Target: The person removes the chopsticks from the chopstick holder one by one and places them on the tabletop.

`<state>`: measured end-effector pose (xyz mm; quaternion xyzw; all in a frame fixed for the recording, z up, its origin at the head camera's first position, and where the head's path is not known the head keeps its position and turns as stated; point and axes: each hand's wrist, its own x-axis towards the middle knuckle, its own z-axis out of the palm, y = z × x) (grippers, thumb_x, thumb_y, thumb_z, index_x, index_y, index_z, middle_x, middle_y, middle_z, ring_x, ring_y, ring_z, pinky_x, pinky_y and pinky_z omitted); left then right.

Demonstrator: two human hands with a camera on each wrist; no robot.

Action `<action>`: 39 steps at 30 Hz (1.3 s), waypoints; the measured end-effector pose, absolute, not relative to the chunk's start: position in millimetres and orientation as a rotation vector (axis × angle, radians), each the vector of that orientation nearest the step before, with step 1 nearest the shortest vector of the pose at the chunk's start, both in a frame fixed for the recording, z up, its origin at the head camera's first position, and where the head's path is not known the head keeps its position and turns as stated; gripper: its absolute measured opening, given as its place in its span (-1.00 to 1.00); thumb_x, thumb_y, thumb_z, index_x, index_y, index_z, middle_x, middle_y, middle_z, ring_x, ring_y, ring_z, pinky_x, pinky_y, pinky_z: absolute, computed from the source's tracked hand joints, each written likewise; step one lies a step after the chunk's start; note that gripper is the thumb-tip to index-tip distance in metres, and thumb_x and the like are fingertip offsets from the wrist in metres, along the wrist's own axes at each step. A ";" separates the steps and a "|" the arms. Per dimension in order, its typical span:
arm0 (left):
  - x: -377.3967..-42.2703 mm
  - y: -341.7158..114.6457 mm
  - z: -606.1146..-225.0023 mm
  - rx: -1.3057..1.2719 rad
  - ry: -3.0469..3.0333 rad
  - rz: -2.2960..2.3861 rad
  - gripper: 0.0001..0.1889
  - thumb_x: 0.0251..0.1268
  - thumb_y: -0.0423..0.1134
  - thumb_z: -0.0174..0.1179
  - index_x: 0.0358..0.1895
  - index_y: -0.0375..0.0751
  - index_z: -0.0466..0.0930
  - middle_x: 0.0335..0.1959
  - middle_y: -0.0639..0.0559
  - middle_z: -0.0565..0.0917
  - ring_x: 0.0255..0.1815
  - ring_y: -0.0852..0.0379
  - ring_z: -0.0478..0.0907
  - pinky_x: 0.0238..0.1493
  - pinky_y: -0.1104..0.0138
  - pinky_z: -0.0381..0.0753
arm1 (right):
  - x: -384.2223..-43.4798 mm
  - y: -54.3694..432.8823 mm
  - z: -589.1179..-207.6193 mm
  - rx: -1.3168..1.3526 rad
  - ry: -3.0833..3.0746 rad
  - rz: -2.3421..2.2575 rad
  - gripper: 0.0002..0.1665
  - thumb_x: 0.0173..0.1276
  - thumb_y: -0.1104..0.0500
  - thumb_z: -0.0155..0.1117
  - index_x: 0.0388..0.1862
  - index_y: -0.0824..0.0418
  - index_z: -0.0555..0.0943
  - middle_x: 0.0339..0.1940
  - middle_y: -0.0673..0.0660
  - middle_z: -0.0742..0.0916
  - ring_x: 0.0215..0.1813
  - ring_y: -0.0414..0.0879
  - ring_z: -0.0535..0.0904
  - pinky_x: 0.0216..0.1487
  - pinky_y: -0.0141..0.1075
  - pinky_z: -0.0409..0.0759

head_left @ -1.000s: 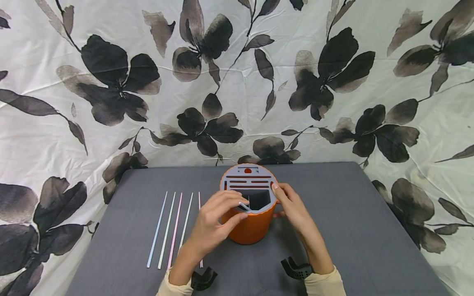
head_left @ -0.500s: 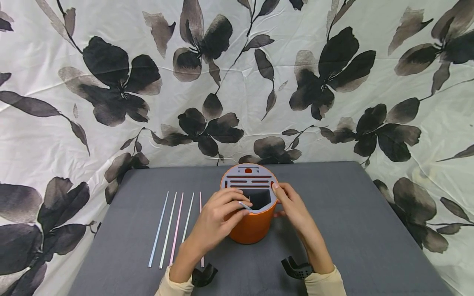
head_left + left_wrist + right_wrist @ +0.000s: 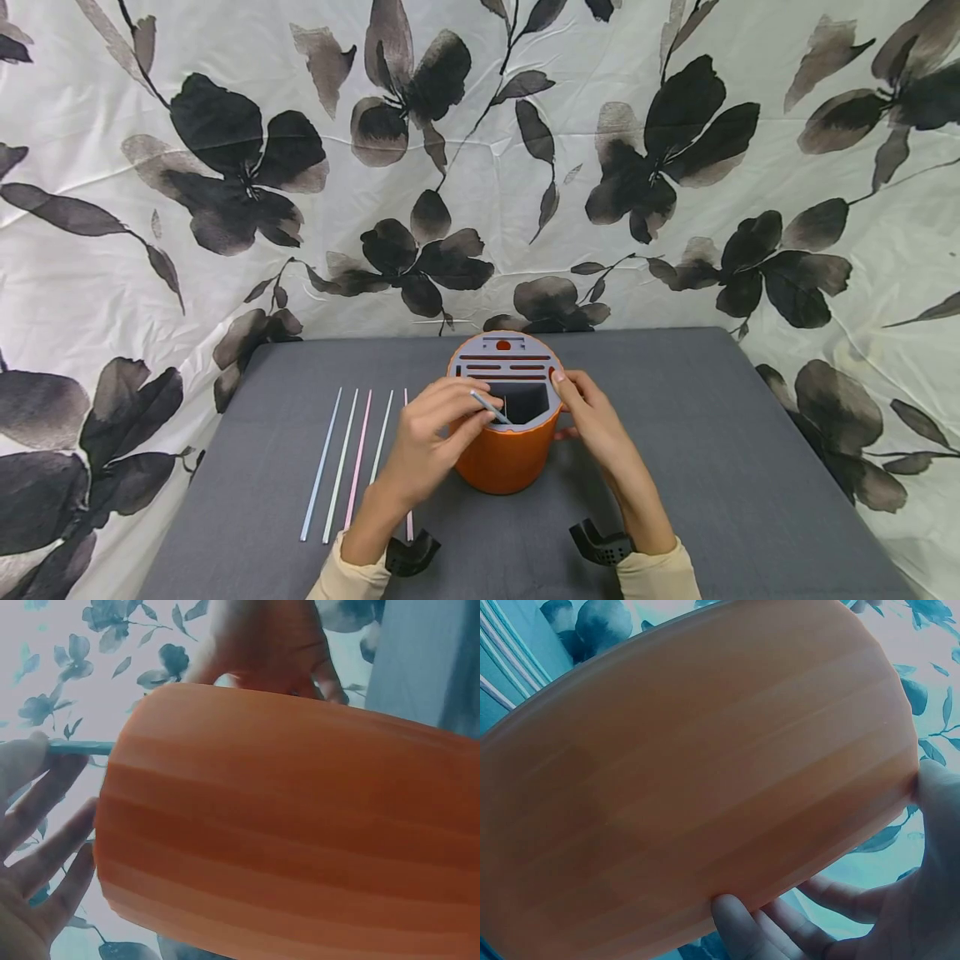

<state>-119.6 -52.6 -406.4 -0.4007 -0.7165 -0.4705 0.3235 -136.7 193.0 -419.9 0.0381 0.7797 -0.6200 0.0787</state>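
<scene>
In the head view an orange round container [image 3: 501, 462] stands upright on the table. Its grey slotted top [image 3: 504, 350] has an open compartment [image 3: 527, 402] on the near side. My left hand [image 3: 431, 433] pinches a light blue straw [image 3: 489, 406] between thumb and fingers at the compartment. The straw leans, its lower part hidden in the container; in the left wrist view the same straw [image 3: 79, 748] runs to the orange rim. My right hand [image 3: 596, 429] grips the container's right side, thumb on the rim and fingers against the wall, as the right wrist view also shows.
Left of the container, several pastel straws lie roughly parallel on the grey table [image 3: 712, 467]: a blue straw [image 3: 320, 467], pale and pink ones, some partly behind my left forearm. A floral cloth [image 3: 480, 167] hangs behind the table.
My left hand has shifted slightly left, and more of the blue straw shows above the rim. The right hand keeps its hold on the container, which stays in place.
</scene>
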 end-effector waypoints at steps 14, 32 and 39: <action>-122.6 -59.9 -372.6 -0.848 -1.577 -1.593 -0.90 0.32 -0.54 0.33 -0.14 -0.47 0.74 -0.26 -0.24 0.79 -0.15 0.14 0.78 -0.03 0.40 0.76 | -137.2 194.0 -420.0 0.121 2.334 -1.838 -0.30 0.61 -0.35 0.02 0.39 0.12 0.47 0.28 0.21 0.55 0.23 0.13 0.49 -0.11 -0.15 0.79; -127.3 -107.2 -327.9 -0.615 -1.309 -1.988 -0.86 0.46 -0.60 0.13 -0.09 -0.68 0.64 -0.33 -0.15 0.78 -0.41 0.05 0.79 -0.37 0.18 0.84 | -139.1 193.2 -419.8 0.136 2.345 -1.838 -0.32 0.61 -0.33 0.05 0.37 0.14 0.49 0.22 0.21 0.56 0.17 0.10 0.53 -0.15 -0.16 0.79; -132.7 -127.7 -334.4 -0.496 -1.376 -2.061 -0.83 0.49 -0.54 0.16 -0.05 -0.66 0.64 -0.35 -0.13 0.76 -0.49 0.08 0.75 -0.46 0.19 0.82 | -138.8 194.4 -421.6 0.136 2.338 -1.845 -0.33 0.61 -0.32 0.05 0.37 0.14 0.48 0.20 0.20 0.56 0.17 0.09 0.53 -0.16 -0.17 0.79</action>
